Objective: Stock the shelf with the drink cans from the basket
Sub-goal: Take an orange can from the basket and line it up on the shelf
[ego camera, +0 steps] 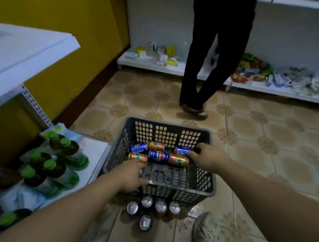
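Note:
A grey plastic basket (pixel 211 181) stands on the tiled floor in front of me. Several blue and orange drink cans lie on their sides at its far end, among them a blue can (pixel 157 156) in the middle. My left hand (pixel 131 175) reaches over the near left rim, its fingers curled round a can (pixel 141 172) that is mostly hidden. My right hand (pixel 207 156) grips the end of a blue can (pixel 182 151) at the far right. Several cans (pixel 160 207) stand upright on the floor just before the basket.
On my left, a low white shelf (pixel 96 154) carries green-capped bottles (pixel 60 163), with another shelf board (pixel 29 54) above it. A person in black trousers (pixel 209 68) stands before the back shelf (pixel 148 64) of packaged goods. My foot in a beige clog (pixel 210 232) is at bottom right.

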Demonstrator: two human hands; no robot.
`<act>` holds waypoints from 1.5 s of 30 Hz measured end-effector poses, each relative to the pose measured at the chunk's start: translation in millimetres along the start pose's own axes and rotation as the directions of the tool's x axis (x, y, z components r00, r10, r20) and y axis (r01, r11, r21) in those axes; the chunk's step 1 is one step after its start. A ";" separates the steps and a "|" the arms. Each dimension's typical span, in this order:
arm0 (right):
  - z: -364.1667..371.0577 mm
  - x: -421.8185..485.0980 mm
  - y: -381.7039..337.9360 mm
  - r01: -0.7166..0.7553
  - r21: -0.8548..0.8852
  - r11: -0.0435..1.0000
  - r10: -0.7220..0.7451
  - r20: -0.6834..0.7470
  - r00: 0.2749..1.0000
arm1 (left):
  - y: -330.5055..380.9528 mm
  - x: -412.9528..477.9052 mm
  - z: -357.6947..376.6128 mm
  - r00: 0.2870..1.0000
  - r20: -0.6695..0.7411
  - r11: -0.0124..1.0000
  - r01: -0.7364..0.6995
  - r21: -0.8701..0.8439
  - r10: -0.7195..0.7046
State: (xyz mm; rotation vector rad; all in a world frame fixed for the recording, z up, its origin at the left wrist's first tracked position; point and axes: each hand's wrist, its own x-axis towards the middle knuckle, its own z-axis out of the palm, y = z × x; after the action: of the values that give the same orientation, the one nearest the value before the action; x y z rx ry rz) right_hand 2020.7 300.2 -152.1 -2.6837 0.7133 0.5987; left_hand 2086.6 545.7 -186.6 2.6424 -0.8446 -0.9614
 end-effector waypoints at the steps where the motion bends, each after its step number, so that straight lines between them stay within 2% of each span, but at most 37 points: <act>1: 9.1 19.6 0.5 -0.008 -0.003 1.000 0.008 0.016 1.000 | -9.2 17.8 2.5 1.000 0.005 1.000 0.009 -0.016 -0.009; 7: 69.9 139.9 0.5 0.009 0.026 1.000 -0.012 0.122 0.992 | -61.5 131.3 27.7 0.992 0.021 0.981 0.124 -0.150 -0.122; 15: 181.2 258.9 28.5 -0.045 0.020 0.999 0.039 0.226 0.973 | -106.7 260.6 106.2 0.983 0.142 0.970 0.140 -0.198 -0.113; 19: 225.3 299.0 50.8 -0.047 -0.059 0.997 0.058 0.206 0.977 | -102.9 299.4 142.1 0.976 0.213 0.976 0.098 -0.193 -0.056; 22: 249.0 323.3 60.3 -0.070 -0.075 0.995 0.082 0.180 0.980 | -102.6 316.0 161.7 0.955 0.288 0.975 0.129 -0.181 -0.073; 26: 271.6 325.7 61.5 -0.062 -0.271 0.961 0.074 0.032 0.997 | -102.3 319.8 172.7 0.937 0.338 0.973 0.155 -0.172 -0.089; 27: 275.0 321.4 61.1 -0.057 -0.267 0.962 0.068 0.033 0.997 | -101.9 318.2 172.4 0.939 0.333 0.970 0.161 -0.184 -0.093; 31: 266.8 297.4 58.2 -0.097 -0.003 0.995 0.096 0.214 0.972 | -98.0 304.4 159.0 0.951 0.291 0.937 0.193 -0.293 -0.105; 34: 236.6 265.8 44.4 -0.154 0.318 0.935 0.063 0.278 0.958 | -84.4 282.8 136.1 0.977 0.184 0.919 0.170 -0.355 -0.110; 37: 185.3 217.9 16.8 -0.110 0.577 0.809 -0.019 0.214 0.977 | -64.5 242.1 99.6 0.993 0.037 0.913 0.114 -0.392 -0.108; 39: 143.9 184.3 -5.4 -0.020 0.672 0.740 -0.120 0.161 0.980 | -54.4 207.5 72.5 0.998 -0.015 0.935 0.046 -0.353 -0.054; 41: 99.5 149.9 -31.4 0.077 0.718 0.691 -0.221 0.110 0.969 | -45.7 167.5 43.0 0.999 -0.044 0.938 0.007 -0.347 -0.024; 45: 19.4 81.7 -87.1 0.281 0.747 0.603 -0.349 -0.070 0.934 | -29.9 79.5 -14.0 0.971 -0.222 0.846 -0.040 -0.531 -0.093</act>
State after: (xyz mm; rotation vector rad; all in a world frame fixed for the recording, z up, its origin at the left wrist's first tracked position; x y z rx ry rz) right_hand 2124.9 347.3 -191.4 -1.9039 0.3212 0.2286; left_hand 2158.5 524.0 -228.7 2.2214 -0.4038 -0.7245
